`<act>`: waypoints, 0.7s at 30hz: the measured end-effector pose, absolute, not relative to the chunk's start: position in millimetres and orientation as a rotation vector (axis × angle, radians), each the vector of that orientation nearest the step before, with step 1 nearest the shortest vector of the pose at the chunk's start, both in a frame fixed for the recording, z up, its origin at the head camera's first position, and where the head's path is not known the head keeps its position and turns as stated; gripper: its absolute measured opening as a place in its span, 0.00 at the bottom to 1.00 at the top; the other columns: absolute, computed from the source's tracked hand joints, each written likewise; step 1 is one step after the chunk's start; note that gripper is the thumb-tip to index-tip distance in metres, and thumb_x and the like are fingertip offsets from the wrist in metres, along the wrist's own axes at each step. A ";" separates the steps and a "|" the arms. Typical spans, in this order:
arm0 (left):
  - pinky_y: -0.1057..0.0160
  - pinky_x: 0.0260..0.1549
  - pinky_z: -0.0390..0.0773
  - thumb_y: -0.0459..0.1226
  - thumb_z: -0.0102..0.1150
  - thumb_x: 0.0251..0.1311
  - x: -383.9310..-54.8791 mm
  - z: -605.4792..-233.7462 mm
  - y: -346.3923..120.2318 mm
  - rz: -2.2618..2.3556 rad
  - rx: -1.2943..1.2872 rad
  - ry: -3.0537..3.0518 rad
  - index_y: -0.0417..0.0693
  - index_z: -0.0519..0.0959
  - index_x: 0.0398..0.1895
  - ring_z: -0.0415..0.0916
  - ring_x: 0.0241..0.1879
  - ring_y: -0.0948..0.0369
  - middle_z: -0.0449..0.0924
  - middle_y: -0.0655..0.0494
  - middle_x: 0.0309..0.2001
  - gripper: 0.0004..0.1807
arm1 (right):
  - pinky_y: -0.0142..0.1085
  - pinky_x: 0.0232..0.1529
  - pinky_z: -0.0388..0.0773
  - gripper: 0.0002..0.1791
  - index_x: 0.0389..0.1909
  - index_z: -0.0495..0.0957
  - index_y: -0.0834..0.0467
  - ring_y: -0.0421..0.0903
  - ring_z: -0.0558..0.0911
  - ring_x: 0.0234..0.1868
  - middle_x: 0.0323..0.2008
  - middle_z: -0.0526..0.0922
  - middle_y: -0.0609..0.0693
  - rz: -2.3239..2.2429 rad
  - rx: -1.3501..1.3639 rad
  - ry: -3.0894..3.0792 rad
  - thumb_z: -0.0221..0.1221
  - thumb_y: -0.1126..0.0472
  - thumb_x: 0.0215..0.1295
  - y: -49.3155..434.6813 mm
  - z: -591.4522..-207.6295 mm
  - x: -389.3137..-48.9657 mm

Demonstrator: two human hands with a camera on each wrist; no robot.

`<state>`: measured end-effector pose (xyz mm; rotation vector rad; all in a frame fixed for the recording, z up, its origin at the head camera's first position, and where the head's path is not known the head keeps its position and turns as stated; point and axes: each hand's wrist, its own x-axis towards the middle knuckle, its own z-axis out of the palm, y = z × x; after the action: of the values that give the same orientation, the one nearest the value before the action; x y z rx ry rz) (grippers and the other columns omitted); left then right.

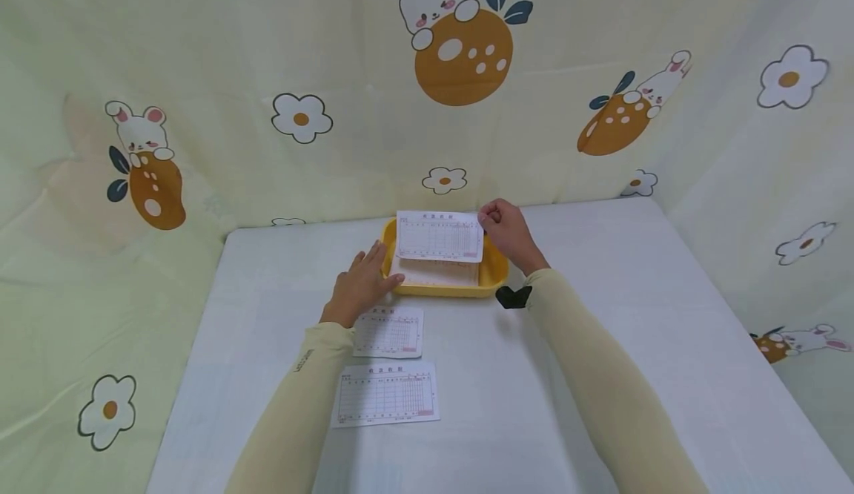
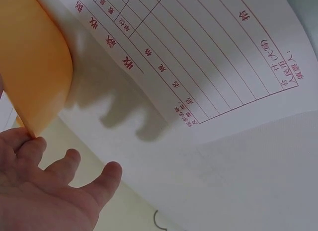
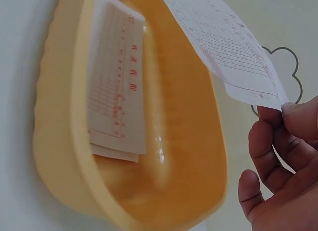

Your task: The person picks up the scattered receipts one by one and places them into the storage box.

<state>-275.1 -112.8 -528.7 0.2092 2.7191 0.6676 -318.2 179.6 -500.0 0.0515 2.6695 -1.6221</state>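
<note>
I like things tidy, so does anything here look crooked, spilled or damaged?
Only a small thing: the nearer white rectangular printed paper slip on the white-covered table lies slightly tilted, its right edge sticking out past the white printed paper slip beyond it, so the pair looks uneven. No spill or tear shows.

A white paper slip (image 1: pixel 439 236), printed with a ruled grid and a heading in Chinese characters, is held up just above the centre of the head view, its right edge pinched by the right hand (image 1: pixel 508 234). Beneath it sits a yellow plastic tray (image 1: pixel 495 275), oblong and rounded at the corners, with the left hand (image 1: pixel 360 282) at its left end. More printed slips (image 1: pixel 437 272) lie inside, partly hidden. Below the tray, left of lower centre, two similar sheets (image 1: pixel 387 394) lie flat, one above the other, grids facing up.
</note>
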 end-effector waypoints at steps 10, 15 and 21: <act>0.33 0.78 0.48 0.57 0.57 0.77 -277.2 -529.1 -113.0 0.665 0.212 2.723 0.53 0.44 0.89 0.39 0.85 0.45 0.40 0.56 0.88 0.49 | 0.38 0.45 0.76 0.08 0.53 0.75 0.66 0.56 0.77 0.43 0.41 0.78 0.59 -1.542 0.012 2.687 0.52 0.64 0.85 172.5 -516.3 -315.5; 0.32 0.77 0.49 0.57 0.56 0.78 -276.6 -529.7 -113.8 0.678 0.233 2.728 0.52 0.44 0.89 0.39 0.85 0.45 0.39 0.55 0.88 0.49 | 0.38 0.41 0.74 0.07 0.51 0.75 0.65 0.53 0.75 0.41 0.39 0.78 0.58 -1.499 -0.043 2.689 0.54 0.65 0.84 169.9 -523.4 -315.1; 0.32 0.77 0.50 0.58 0.56 0.78 -277.0 -529.8 -114.0 0.676 0.237 2.733 0.51 0.44 0.89 0.40 0.85 0.44 0.40 0.54 0.88 0.49 | 0.41 0.47 0.75 0.07 0.50 0.76 0.66 0.56 0.75 0.45 0.43 0.79 0.60 -1.476 -0.081 2.713 0.55 0.65 0.83 169.1 -525.7 -315.9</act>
<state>-277.0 -114.0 -529.8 0.2367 2.7327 0.6759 -315.9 169.1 -525.7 -0.0812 2.7127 -1.4765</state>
